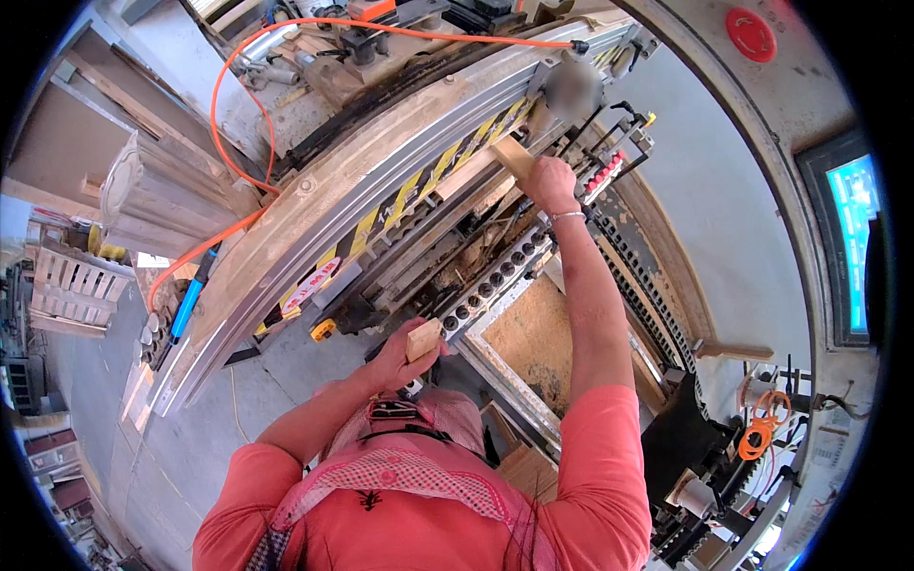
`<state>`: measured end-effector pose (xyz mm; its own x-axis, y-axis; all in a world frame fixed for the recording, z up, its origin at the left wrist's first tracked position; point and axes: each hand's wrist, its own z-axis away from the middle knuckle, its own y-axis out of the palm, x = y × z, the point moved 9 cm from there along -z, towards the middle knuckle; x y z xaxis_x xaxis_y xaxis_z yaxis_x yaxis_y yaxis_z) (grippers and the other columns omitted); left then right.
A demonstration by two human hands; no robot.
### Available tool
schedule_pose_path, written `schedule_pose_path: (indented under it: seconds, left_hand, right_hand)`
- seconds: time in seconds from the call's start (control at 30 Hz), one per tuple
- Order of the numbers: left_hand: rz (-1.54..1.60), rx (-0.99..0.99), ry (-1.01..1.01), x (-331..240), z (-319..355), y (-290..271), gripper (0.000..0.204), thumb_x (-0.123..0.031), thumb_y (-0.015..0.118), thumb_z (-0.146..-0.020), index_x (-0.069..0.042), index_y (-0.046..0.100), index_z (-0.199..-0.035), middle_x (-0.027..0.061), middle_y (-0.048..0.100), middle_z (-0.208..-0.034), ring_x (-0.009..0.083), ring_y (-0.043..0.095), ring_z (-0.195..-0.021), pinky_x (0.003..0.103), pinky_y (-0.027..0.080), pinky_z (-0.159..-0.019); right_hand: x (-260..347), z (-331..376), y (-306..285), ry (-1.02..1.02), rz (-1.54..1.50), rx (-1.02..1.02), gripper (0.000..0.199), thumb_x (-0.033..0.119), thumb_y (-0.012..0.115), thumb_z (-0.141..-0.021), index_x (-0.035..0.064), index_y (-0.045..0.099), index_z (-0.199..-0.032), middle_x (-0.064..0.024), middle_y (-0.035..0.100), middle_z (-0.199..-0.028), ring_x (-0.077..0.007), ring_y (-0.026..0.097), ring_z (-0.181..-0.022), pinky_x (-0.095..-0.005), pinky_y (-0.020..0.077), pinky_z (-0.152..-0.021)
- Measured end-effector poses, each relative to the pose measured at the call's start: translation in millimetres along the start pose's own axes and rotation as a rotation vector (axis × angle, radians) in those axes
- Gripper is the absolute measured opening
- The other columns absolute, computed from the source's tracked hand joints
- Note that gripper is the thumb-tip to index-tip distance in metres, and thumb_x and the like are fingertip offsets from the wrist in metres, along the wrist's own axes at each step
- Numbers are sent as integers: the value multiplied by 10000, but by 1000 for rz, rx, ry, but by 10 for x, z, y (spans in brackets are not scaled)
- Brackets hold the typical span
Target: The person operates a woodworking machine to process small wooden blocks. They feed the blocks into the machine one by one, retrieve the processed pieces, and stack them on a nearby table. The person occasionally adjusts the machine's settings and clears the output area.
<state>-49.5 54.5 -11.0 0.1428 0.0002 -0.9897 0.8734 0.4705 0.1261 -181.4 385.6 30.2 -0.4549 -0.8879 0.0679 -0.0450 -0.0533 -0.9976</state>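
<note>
Left hand (pixel 388 366): I see it closed narrow round a short wooden block (pixel 424 340), in front of the body and near the lower end of the row of black round caps (pixel 495 278).
Right hand (pixel 552 186): stretched well forward over the machine, gripping the near end of a flat wooden piece (pixel 513 158); from my view I cannot tell whether its far end touches anything below.
Striped strip (pixel 390 205): yellow and black, it runs along the machine's edge on the far side of the caps, with the right hand's piece near its upper end.
Sawdust panel (pixel 526 333): it lies between the caps and the right forearm.
Step at the machine: I judge it to be handling and placing wood, one piece in each hand, neither let go.
Next move: I'd say it calls for a steady right grip, the flat piece's angle checked against the machine, and fingers clear of the mechanism, while the left holds its block aside.
</note>
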Motion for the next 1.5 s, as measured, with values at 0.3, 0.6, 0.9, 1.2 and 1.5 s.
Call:
schedule_pose_path:
  seconds: [0.3,0.6,0.9,1.2,1.5]
  left_hand:
    - [-74,34,27,23,-8,-13,284,-97,525,-859,21,419,-1096,49,590,-904,123,545,-871,307,285,-977]
    - [7,28,-40,17,6,-15,317,-127,533,-876,24,402,-1122,73,578,-935,136,548,-888,290,366,-905]
    - [-2,39,-72,-12,9,-11,251,-124,528,-880,6,444,-1078,56,575,-928,138,539,-885,284,371,-884]
    - [75,25,-66,-30,-25,-8,246,-114,523,-885,-6,441,-1090,56,573,-932,130,533,-877,274,396,-848]
    - [-208,24,125,-254,-90,-24,168,-117,549,-838,-25,548,-977,68,592,-862,241,505,-858,362,368,-879]
  right_hand:
    - [59,-86,-4,-1,1,-30,373,364,698,-643,20,675,-786,-169,652,-808,-313,638,-783,-389,519,-715]
    - [98,-48,-53,-26,-12,18,394,373,690,-652,21,658,-825,-173,650,-818,-322,632,-800,-402,511,-723]
    - [61,-52,7,-28,-11,24,410,392,675,-658,22,644,-831,-179,646,-824,-337,626,-803,-417,503,-732]
    - [76,-78,-13,-51,-2,42,399,385,664,-674,18,640,-828,-183,646,-818,-346,622,-812,-419,497,-752]
    - [100,-73,-44,-52,29,30,340,353,646,-684,42,669,-820,-182,654,-826,-328,642,-802,-393,519,-727]
